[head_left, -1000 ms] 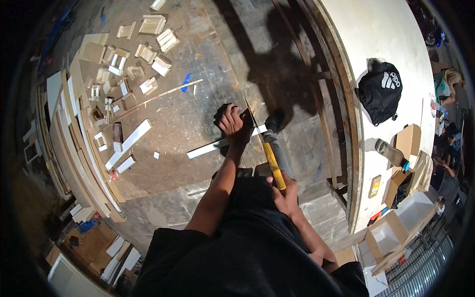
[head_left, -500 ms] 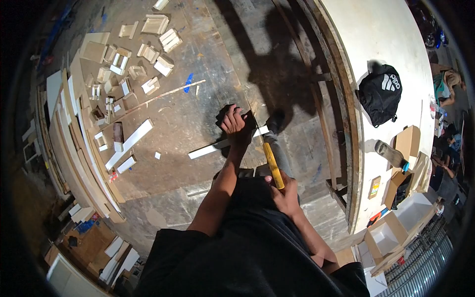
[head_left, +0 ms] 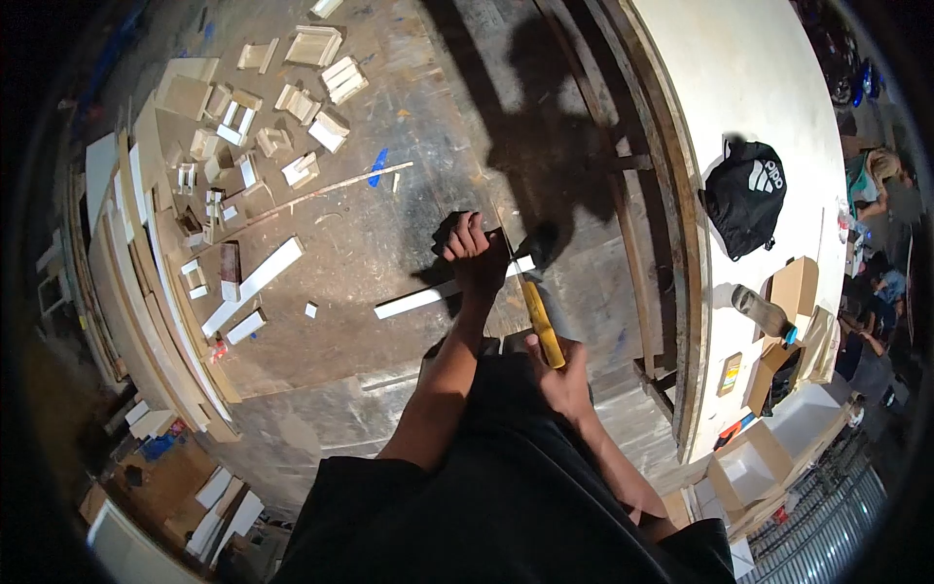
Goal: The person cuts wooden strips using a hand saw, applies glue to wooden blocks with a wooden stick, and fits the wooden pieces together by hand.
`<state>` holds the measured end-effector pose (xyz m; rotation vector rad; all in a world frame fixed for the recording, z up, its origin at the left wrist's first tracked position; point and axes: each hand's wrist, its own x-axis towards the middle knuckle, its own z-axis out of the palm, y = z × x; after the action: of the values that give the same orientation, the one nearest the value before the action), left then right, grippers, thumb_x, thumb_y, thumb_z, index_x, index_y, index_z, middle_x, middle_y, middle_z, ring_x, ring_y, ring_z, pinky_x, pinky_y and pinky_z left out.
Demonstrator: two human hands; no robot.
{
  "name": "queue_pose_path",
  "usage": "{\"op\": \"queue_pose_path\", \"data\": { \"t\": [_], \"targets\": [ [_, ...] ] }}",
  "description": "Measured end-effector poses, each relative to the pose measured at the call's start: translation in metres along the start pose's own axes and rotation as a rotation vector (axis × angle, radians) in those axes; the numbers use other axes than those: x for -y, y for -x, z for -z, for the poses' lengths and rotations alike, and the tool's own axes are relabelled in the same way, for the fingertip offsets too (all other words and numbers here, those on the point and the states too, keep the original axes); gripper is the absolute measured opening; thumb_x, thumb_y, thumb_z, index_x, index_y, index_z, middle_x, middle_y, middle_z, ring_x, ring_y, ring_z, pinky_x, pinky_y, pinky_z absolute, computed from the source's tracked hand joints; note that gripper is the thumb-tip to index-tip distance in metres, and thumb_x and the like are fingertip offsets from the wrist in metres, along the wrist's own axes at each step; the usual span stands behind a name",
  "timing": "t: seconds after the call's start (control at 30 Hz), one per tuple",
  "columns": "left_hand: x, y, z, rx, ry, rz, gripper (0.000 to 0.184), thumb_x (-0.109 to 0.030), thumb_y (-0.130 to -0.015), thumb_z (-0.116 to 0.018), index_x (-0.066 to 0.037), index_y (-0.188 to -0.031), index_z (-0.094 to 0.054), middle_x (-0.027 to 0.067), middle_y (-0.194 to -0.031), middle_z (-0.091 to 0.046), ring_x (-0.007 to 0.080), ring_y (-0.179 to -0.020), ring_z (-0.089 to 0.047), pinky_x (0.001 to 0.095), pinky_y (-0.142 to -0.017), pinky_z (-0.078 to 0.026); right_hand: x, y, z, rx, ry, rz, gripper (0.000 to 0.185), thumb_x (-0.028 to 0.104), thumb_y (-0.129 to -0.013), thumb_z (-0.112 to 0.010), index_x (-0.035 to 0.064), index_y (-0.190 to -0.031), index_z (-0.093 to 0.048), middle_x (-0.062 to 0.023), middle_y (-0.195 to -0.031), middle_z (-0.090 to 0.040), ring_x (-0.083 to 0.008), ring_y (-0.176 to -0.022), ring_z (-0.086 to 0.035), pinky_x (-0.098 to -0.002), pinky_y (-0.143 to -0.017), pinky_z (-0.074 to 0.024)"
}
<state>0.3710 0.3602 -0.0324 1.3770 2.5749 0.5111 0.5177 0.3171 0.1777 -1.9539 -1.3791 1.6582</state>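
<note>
white "adi" lettering (head_left: 775, 177), rest unclear, striped logo (head_left: 758, 176), on black bag (head_left: 742, 206)

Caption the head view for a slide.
Right hand gripping a yellow handle, left hand curled near a white strip, small wooden pieces scattered beyond.

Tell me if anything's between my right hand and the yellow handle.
Nothing visible: the right hand grips the near end of the yellow handle. The white strip lies toward the far end, not in between.

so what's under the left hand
A white strip shows on either side of the left hand, by the wrist; its middle and anything else covered there can't be seen.
</note>
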Motion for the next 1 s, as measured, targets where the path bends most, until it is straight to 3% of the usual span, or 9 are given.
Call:
{"op": "queue_pose_path", "data": {
  "t": [0.07, 0.13, 0.27, 0.33, 0.4, 0.57, 0.67, 0.77, 1.0],
  "targets": [
    [0.002, -0.001, 0.001, -0.048, -0.025, -0.050, 0.044, -0.025, -0.085, -0.061, -0.009, -0.125, -0.055, 0.0060, -0.135, -0.051, 0.0291, -0.121, -0.047, 0.0464, -0.100, -0.031, 0.013, -0.004, 0.000, -0.064, 0.041, 0.019, 0.037, 0.027, -0.097, -0.063, -0.0020, -0.074, -0.059, -0.0008, -0.058, -0.049, -0.0082, -0.057, -0.044, -0.0313, -0.051, -0.0368],
    [0.005, -0.001, -0.003, -0.053, -0.024, -0.042, 0.043, -0.024, -0.085, -0.061, -0.009, -0.125, -0.056, 0.0059, -0.134, -0.052, 0.0291, -0.120, -0.048, 0.0468, -0.099, -0.032, 0.031, -0.012, 0.009, 0.119, -0.024, -0.096, 0.038, 0.029, -0.093, -0.070, -0.0066, -0.084, -0.062, 0.0019, -0.065, -0.050, -0.0092, -0.062, -0.046, -0.0289, -0.056, -0.0401],
    [0.005, -0.004, 0.002, -0.055, -0.040, -0.042, 0.041, -0.023, -0.086, -0.061, -0.010, -0.124, -0.056, 0.0060, -0.132, -0.054, 0.0286, -0.118, -0.051, 0.0468, -0.096, -0.036, 0.024, -0.027, 0.008, 0.067, -0.032, -0.025, 0.028, 0.021, -0.093, -0.067, -0.0058, -0.083, -0.064, 0.0012, -0.066, -0.053, -0.0090, -0.062, -0.045, -0.0296, -0.055, -0.0383],
    [0.006, -0.001, -0.001, -0.065, -0.056, -0.038, 0.040, -0.023, -0.087, -0.061, -0.010, -0.124, -0.057, 0.0058, -0.132, -0.054, 0.0280, -0.118, -0.051, 0.0462, -0.097, -0.036, 0.023, -0.029, -0.001, 0.049, 0.021, -0.147, 0.028, 0.017, -0.092, -0.064, -0.0068, -0.078, -0.062, -0.0033, -0.061, -0.052, -0.0084, -0.063, -0.048, -0.0320, -0.055, -0.0408],
    [0.008, -0.010, -0.004, -0.098, -0.076, -0.031, 0.039, -0.024, -0.087, -0.061, -0.010, -0.123, -0.057, 0.0056, -0.133, -0.054, 0.0273, -0.118, -0.051, 0.0457, -0.097, -0.036, 0.008, -0.042, -0.023, 0.034, 0.074, 0.055, 0.029, 0.018, -0.093, -0.064, -0.0076, -0.080, -0.062, -0.0025, -0.063, -0.053, -0.0084, -0.064, -0.047, -0.0325, -0.055, -0.0404],
    [0.009, -0.003, -0.010, -0.098, -0.066, -0.014, 0.039, -0.026, -0.086, -0.061, -0.014, -0.123, -0.056, 0.0024, -0.133, -0.053, 0.0265, -0.115, -0.050, 0.0450, -0.097, -0.034, 0.003, -0.035, -0.012, -0.029, 0.021, -0.105, 0.023, 0.015, -0.094, -0.061, -0.0049, -0.084, -0.062, 0.0002, -0.064, -0.049, -0.0082, -0.063, -0.044, -0.0301, -0.055, -0.0387],
    [0.013, -0.003, -0.015, -0.128, -0.099, -0.029, 0.040, -0.026, -0.086, -0.062, -0.014, -0.123, -0.057, 0.0020, -0.133, -0.054, 0.0259, -0.117, -0.050, 0.0452, -0.098, -0.034, -0.004, -0.023, -0.009, 0.081, 0.038, 0.059, 0.022, 0.014, -0.095, -0.061, -0.0042, -0.083, -0.062, 0.0016, -0.066, -0.050, -0.0075, -0.064, -0.044, -0.0297, -0.056, -0.0384],
    [0.011, -0.003, -0.010, -0.023, -0.061, 0.021, 0.041, -0.026, -0.086, -0.066, -0.013, -0.124, -0.058, 0.0024, -0.134, -0.055, 0.0239, -0.117, -0.052, 0.0425, -0.097, -0.034, -0.005, -0.003, 0.000, 0.049, -0.033, 0.003, 0.023, 0.014, -0.095, -0.061, -0.0049, -0.082, -0.061, 0.0016, -0.066, -0.050, -0.0077, -0.065, -0.045, -0.0292, -0.056, -0.0392],
    [0.013, -0.008, -0.017, -0.123, -0.138, -0.045, 0.043, -0.022, -0.081, -0.064, -0.013, -0.123, -0.057, 0.0014, -0.133, -0.054, 0.0244, -0.116, -0.050, 0.0407, -0.097, -0.033, -0.009, -0.019, -0.009, -0.025, 0.037, 0.017, 0.022, 0.015, -0.095, -0.061, -0.0055, -0.085, -0.061, 0.0014, -0.068, -0.051, -0.0071, -0.067, -0.046, -0.0277, -0.058, -0.0398]
  ]
}}
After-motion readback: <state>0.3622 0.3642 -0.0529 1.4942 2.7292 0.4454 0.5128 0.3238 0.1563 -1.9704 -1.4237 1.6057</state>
